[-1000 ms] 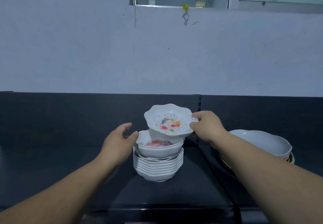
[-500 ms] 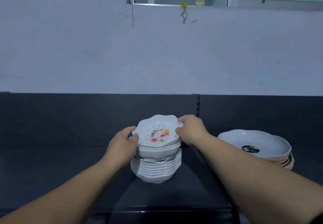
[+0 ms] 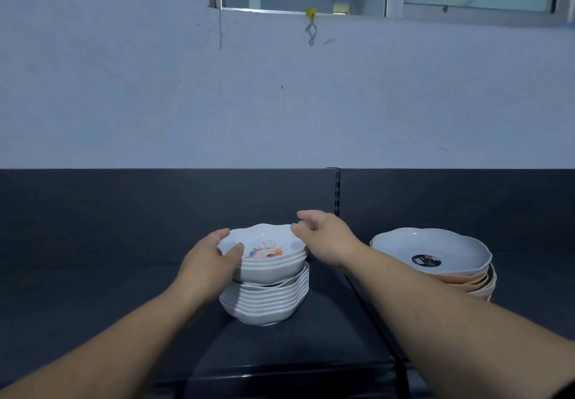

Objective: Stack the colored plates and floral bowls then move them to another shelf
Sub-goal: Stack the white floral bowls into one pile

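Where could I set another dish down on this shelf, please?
The widest bare patch is the dark shelf left of the floral bowls, beyond the left hand gripping their top rim. A strip lies in front of the stack too. It is crowded between the bowls and the colored plates, where the right hand and forearm cross.

Both forearms were stretched forward; the left grip was curled in a clasp, the right grip held slack, fingers loosely bent
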The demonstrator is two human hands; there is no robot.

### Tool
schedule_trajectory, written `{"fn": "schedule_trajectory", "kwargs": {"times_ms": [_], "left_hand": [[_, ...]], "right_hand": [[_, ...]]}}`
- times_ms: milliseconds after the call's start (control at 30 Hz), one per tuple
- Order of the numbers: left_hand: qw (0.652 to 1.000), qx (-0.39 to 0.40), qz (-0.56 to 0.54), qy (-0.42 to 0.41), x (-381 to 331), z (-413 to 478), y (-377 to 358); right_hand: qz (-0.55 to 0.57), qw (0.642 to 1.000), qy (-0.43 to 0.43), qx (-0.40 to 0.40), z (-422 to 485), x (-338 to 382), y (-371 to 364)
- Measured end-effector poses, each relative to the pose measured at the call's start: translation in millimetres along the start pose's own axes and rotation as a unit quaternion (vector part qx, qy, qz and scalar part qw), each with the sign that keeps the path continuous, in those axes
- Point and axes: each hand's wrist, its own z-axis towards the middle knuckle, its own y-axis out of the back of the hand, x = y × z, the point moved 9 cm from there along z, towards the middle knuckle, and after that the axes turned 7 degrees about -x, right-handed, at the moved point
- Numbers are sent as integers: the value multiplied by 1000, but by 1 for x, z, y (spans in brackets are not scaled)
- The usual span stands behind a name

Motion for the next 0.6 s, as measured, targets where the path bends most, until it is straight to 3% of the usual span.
{"fn": "schedule_trajectory", "kwargs": {"times_ms": [167, 333, 600], "left_hand": [[1000, -3, -29, 7, 8, 4, 5], [1000, -4, -27, 5, 7, 2, 5], [995, 34, -88, 39, 16, 3, -5]], "right_hand": [[48, 999, -7, -19, -10, -9, 11], [51, 996, -42, 55, -17, -24, -4], [86, 992, -6, 96, -10, -32, -24]]}}
